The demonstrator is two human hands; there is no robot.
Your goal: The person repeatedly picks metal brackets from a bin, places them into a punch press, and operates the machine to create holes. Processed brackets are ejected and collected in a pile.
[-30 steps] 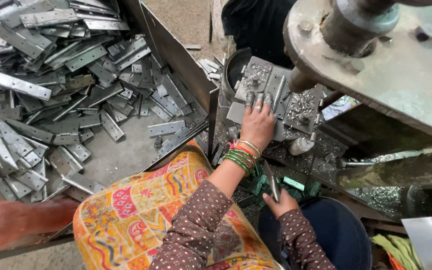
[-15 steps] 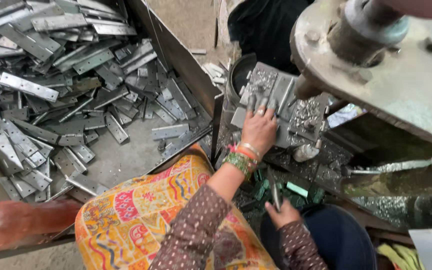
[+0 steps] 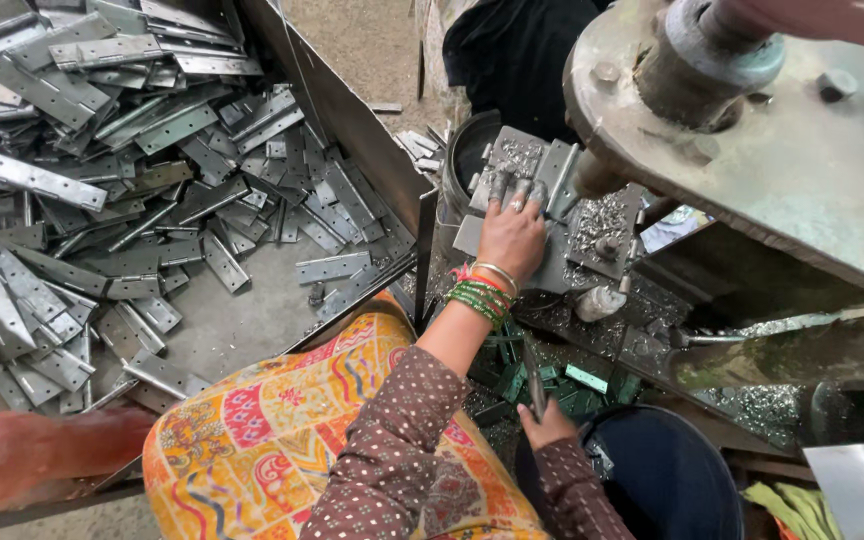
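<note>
My left hand (image 3: 512,238), with green and red bangles at the wrist, lies flat on a grey hinge plate (image 3: 552,180) on the press fixture (image 3: 597,230), fingers spread and pressing it down under the round press head (image 3: 752,130). Lower down, my right hand (image 3: 549,425) is closed around a thin dark metal rod (image 3: 532,375) that points up over a scatter of small green pieces (image 3: 584,378). Metal shavings cover the fixture and the bed around it.
A large sheet-metal bin (image 3: 352,130) on the left holds a pile of grey hinge plates (image 3: 152,200). My knee in yellow patterned cloth (image 3: 272,430) sits against it. A dark blue bucket (image 3: 672,480) stands at lower right. Someone in dark clothing (image 3: 522,50) is behind the press.
My left hand stays on the plate at the fixture and the right keeps hold of the rod. Only the view has shifted slightly.
</note>
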